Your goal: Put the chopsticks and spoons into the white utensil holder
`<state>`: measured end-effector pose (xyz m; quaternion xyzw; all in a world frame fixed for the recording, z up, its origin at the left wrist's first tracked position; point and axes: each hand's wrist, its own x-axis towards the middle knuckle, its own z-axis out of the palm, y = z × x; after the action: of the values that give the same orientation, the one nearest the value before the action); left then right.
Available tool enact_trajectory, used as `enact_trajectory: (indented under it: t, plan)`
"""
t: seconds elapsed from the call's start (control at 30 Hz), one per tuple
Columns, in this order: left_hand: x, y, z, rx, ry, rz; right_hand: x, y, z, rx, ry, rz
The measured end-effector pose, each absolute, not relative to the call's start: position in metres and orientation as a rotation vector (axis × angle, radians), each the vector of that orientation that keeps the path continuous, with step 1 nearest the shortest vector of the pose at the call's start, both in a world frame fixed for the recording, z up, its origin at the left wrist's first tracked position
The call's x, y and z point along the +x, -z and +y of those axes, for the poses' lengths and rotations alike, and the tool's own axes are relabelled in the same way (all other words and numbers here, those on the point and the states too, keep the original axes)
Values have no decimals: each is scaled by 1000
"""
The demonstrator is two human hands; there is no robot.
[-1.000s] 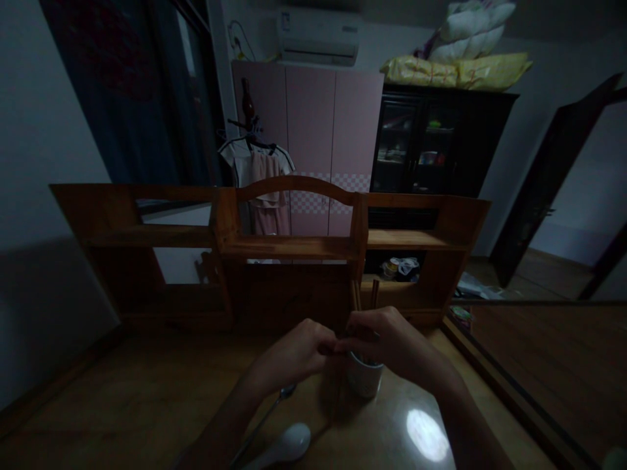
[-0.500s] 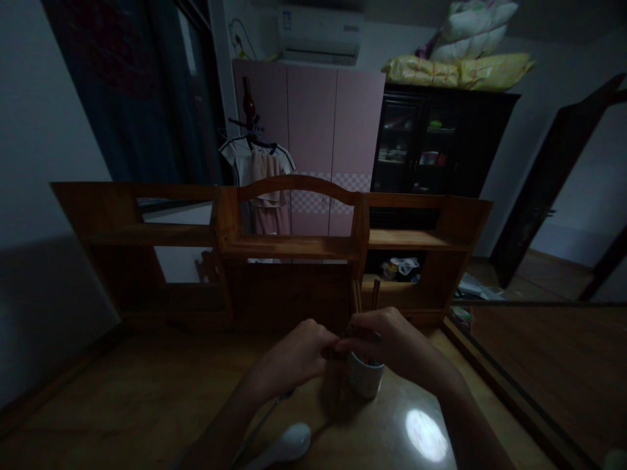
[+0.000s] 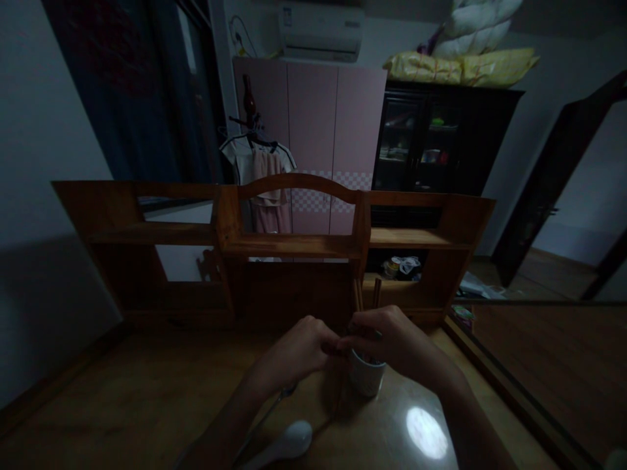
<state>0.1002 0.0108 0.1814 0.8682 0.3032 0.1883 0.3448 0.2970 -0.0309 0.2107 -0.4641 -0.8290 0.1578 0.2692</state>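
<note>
My left hand is closed, thumb and fingers pinched together just left of a white cup. Over the cup's rim, my right hand is bent down with its fingertips pinched and meeting those of the left. Whatever lies between the fingertips is hidden and too dark to name. Chopsticks stand up out of the cup behind the right hand. On the table below the left wrist lie a white spoon and a thin metal utensil, whose end is partly hidden by that hand.
A wooden shelf unit runs along the back of the table. A bright light reflection shows on the tabletop to the right of the cup. Beyond are a pink wardrobe, a black cabinet and hanging clothes.
Both hands stay together at the cup with almost the same pose. The view has shifted very slightly.
</note>
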Motion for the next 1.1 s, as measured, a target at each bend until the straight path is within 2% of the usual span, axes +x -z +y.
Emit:
enact_trajectory:
  t: [1.1]
  plan:
    - [102, -181, 12, 2178, -475, 771, 299, -210, -29, -1264, -450, -2226]
